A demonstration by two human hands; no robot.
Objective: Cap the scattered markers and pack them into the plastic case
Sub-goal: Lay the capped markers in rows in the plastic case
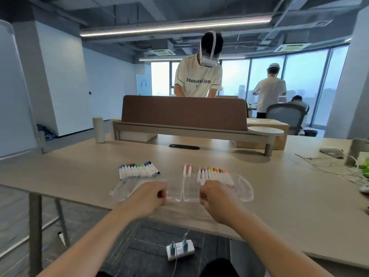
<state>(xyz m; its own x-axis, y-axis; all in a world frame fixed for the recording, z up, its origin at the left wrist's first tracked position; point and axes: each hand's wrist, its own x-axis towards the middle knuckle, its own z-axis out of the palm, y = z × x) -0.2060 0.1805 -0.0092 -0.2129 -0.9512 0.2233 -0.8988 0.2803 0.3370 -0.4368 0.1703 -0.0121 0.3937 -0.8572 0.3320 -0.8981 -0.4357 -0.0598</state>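
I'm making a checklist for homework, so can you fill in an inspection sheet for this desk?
Surface: pale wooden table.
Job's things: open clear case; blue-green markers behind its left half, two pink markers near its hinge, warm-coloured markers on its right half.
Clutter: grey cylinder.
Hands: left hand and right hand curled over case; anything held hidden.
Cables: white cables at right; power strip on floor.
Surroundings: person in headset behind brown divider.

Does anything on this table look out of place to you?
Two pink markers lie alone between the blue-green row and the warm-coloured row, as if left out of both groups. Nothing looks spilled or damaged.
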